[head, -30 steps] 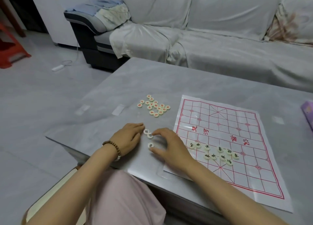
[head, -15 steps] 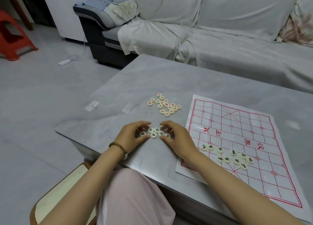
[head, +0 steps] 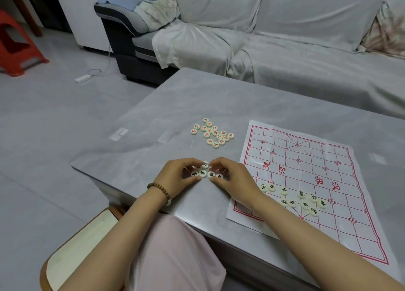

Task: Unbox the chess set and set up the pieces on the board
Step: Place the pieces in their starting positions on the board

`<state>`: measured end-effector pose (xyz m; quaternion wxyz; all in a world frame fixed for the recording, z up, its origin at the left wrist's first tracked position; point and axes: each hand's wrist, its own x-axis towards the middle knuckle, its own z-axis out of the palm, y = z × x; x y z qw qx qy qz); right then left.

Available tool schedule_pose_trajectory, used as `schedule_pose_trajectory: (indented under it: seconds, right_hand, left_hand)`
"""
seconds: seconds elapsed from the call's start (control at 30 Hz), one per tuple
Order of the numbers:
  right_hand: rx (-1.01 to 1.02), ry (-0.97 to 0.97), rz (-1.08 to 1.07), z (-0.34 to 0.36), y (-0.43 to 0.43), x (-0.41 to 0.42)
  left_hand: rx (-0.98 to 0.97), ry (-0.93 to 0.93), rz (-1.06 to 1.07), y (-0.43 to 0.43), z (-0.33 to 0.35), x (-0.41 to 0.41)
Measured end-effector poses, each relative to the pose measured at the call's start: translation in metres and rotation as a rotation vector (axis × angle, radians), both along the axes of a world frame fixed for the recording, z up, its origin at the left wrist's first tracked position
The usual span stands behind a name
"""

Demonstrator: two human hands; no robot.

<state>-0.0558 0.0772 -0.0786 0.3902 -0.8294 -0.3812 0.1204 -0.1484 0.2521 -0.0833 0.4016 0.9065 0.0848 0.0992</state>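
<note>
Mid-table [head: 197, 98], left hand [head: 175, 178], right hand [head: 235, 178] cupping pieces [head: 202, 173]

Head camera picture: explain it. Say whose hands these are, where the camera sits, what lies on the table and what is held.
No machine here: a person wears one camera on the head, looking down at their own bare hands. The left hand, with a bead bracelet, and the right hand curl round a small cluster of black-lettered discs on the grey table. Farther back lies a loose pile of red-lettered discs. To the right lies the paper board with red lines; more black-lettered discs sit scattered on its near half. A covered sofa stands behind.
</note>
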Motion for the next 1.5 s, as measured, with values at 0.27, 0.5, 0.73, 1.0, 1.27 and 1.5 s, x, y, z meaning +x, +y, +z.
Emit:
schedule_pose_trajectory:
  seconds: [0.27,0.5,0.73,1.0,1.27,1.5]
  right_hand:
    - [0.049,0.025,-0.071,0.012,-0.033,0.007]
    - [0.092,0.062,-0.134,0.016,-0.075,0.007]
    - [0.075,0.046,-0.192,0.017,-0.118,0.004]
    - [0.059,0.015,-0.165,0.014,-0.129,-0.012]
    - [-0.066,-0.047,-0.222,0.005,-0.191,-0.011]
    - [-0.108,-0.075,-0.269,0.0,-0.206,-0.002]
  left_hand:
    - [0.101,0.062,-0.041,-0.012,0.003,0.01]
    - [0.172,0.115,-0.043,-0.032,0.009,0.019]
    - [0.114,0.054,0.056,-0.046,0.009,0.011]
    - [0.113,-0.03,-0.054,-0.098,0.024,0.011]
    - [0.183,0.095,-0.259,-0.143,0.017,0.031]
    - [0.221,0.107,-0.224,-0.158,0.015,0.045]
